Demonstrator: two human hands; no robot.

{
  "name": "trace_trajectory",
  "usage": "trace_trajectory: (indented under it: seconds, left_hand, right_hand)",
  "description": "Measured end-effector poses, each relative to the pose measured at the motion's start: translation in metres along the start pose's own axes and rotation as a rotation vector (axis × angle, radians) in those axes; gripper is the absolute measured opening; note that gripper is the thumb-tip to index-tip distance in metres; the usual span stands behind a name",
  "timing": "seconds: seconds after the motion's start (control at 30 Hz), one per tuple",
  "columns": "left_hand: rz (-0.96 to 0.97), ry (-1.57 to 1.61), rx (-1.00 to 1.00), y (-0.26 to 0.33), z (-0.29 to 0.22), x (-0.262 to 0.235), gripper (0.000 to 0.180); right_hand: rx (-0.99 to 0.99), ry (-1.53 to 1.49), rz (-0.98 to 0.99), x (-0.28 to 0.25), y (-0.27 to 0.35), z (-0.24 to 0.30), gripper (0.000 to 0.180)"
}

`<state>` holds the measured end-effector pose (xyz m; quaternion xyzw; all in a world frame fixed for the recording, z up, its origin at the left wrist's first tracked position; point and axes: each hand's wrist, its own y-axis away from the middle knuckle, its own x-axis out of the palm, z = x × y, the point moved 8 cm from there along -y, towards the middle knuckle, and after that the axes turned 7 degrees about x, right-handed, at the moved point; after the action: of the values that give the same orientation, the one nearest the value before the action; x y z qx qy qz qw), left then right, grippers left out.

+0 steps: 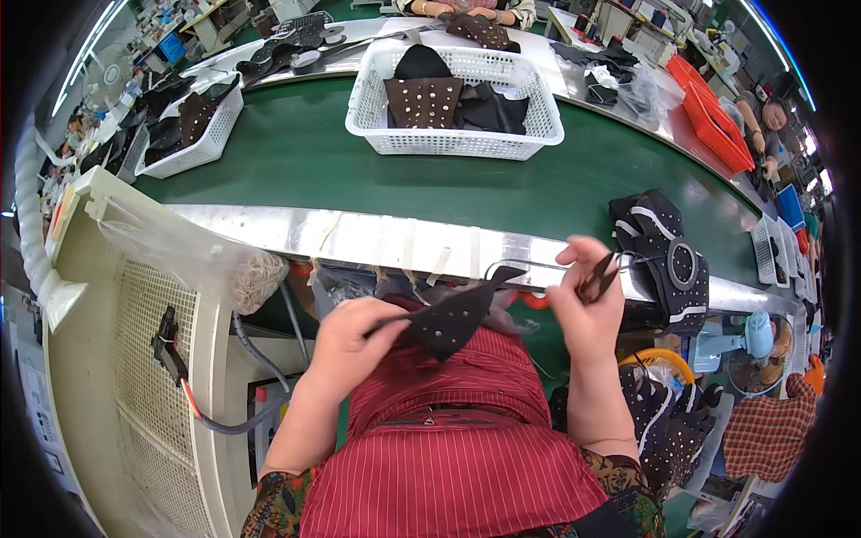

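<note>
My left hand (354, 345) pinches one end of a black leather piece (448, 321) dotted with small metal studs. The piece hangs in front of my red striped apron (448, 466), its other pointed end rising toward the right. My right hand (587, 300) is raised beside the metal table edge, apart from that piece. Its fingers close on a small dark brown, narrow object (596, 280) whose kind I cannot make out. To the right of that hand, black studded pieces with white bands (659, 255) lie in a stack at the belt's edge.
A green conveyor belt (296, 161) runs across ahead. On it stand a white basket (368, 134) of cut pieces and another white basket (202, 143) at left. A beige machine housing (193, 359) flanks my left; studded pieces (659, 421) hang at lower right. Other people sit beyond.
</note>
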<state>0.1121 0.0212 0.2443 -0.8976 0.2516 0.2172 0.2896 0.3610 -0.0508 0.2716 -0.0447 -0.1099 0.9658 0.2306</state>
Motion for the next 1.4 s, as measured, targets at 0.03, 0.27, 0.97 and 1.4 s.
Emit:
trace_trajectory:
  seconds: [0.03,0.27,0.97,1.4]
  left_hand:
    - [0.079,-0.040,0.057,-0.003,-0.009,0.009,0.016]
    - [0.204,0.022,0.111,-0.005,-0.034,0.033,0.021]
    - [0.134,0.354,-0.276,0.042,0.038,0.071,0.017]
    - [0.693,0.071,0.414,-0.029,-0.093,0.121,0.015]
  right_hand:
    - [-0.024,0.196,0.134,0.011,0.008,0.016,0.045]
    - [-0.386,0.655,0.581,0.078,0.041,0.016,0.024]
    - [-0.033,0.667,0.286,-0.033,0.043,0.027,0.037]
    - [-0.191,0.774,0.558,-0.011,0.064,0.014,0.034]
